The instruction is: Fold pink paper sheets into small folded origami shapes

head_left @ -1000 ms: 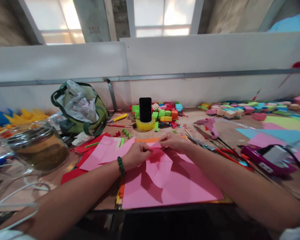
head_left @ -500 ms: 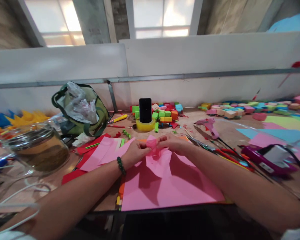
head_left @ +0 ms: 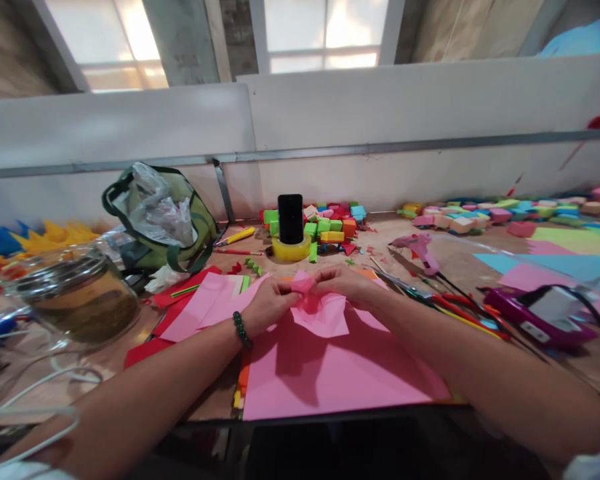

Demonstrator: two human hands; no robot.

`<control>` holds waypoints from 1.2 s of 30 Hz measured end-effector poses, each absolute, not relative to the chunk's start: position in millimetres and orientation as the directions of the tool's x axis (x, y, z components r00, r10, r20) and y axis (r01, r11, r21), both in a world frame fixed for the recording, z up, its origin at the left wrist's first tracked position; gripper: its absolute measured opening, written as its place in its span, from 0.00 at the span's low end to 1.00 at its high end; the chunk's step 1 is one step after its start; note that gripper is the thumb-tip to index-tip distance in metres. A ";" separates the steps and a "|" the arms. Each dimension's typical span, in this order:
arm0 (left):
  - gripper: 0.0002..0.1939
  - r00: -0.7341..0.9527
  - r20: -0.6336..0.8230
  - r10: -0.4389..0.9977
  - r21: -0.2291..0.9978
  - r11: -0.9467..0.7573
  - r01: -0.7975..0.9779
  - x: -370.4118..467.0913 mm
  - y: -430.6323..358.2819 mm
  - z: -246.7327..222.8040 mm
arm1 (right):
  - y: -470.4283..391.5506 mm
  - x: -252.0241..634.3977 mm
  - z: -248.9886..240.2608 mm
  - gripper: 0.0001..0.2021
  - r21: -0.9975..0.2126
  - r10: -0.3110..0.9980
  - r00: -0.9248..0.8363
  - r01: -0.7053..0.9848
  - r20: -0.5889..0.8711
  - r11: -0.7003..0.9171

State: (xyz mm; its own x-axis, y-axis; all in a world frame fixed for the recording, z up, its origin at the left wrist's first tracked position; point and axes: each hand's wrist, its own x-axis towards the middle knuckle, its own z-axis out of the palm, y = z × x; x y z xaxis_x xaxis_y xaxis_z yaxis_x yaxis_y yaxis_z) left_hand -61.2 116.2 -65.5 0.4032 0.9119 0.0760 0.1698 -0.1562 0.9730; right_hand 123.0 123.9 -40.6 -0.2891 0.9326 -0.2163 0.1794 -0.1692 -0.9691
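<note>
A creased piece of pink paper (head_left: 325, 316) is held between both hands, its lower flap spread toward me. My left hand (head_left: 273, 302), with a dark green bead bracelet on the wrist, pinches its left side. On the other side my right hand (head_left: 343, 283) grips the paper between thumb and fingers. Beneath lies a large pink sheet (head_left: 350, 380) on a stack of coloured paper. To the left are more pink sheets (head_left: 205, 303) over red paper (head_left: 147, 352).
Behind the hands, a phone (head_left: 291, 220) leans upright by a yellow tape roll (head_left: 291, 249) and folded paper blocks (head_left: 333, 230). On the right lie a pink glue gun (head_left: 417, 252), scissors (head_left: 400, 285) and a purple power strip (head_left: 537, 320). A glass jar (head_left: 80, 300) and green bag (head_left: 200, 227) stand left.
The creased pink paper has turned and opened out, its lower flap swinging up and right. Both hands keep hold of it in nearly the same place.
</note>
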 end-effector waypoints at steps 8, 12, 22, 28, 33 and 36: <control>0.11 0.402 0.156 0.902 0.968 -0.221 0.121 -58.4 115.1 -61.3 | 124.8 123.3 -44.6 0.06 -0.971 0.916 -0.322 0.099 -0.238 -0.218; 0.10 0.407 0.240 0.881 0.940 -0.316 0.131 -58.0 117.7 -64.4 | 127.7 124.1 -46.7 0.07 -0.964 0.908 -0.323 0.086 -0.267 -0.253; 0.03 0.438 0.254 0.862 0.870 -0.402 0.287 -58.2 113.9 -69.4 | 127.0 124.9 -44.9 0.02 -0.952 0.887 -0.364 0.218 -0.284 -0.216; 0.06 0.426 0.275 0.862 0.806 -0.448 0.386 -57.5 108.9 -68.6 | 120.6 127.1 -35.8 0.09 -0.928 0.860 -0.448 0.365 -0.244 -0.073; 0.16 0.448 0.195 0.873 0.809 -0.401 0.429 -58.7 109.0 -66.2 | 122.5 127.8 -39.1 0.05 -0.904 0.874 -0.457 0.424 -0.164 0.052; 0.18 0.478 0.102 0.872 0.846 -0.329 0.420 -60.0 109.6 -59.6 | 124.6 128.5 -43.1 0.06 -0.881 0.886 -0.452 0.454 -0.101 0.132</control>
State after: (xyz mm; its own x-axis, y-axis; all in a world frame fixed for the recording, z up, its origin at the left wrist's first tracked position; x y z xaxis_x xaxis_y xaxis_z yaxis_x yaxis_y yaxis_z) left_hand -60.0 109.6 -59.6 0.4784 0.8722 0.1020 0.4201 -0.3294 0.8456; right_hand 128.5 124.6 -43.1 -0.4524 0.8861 -0.1009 0.4544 0.1317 -0.8810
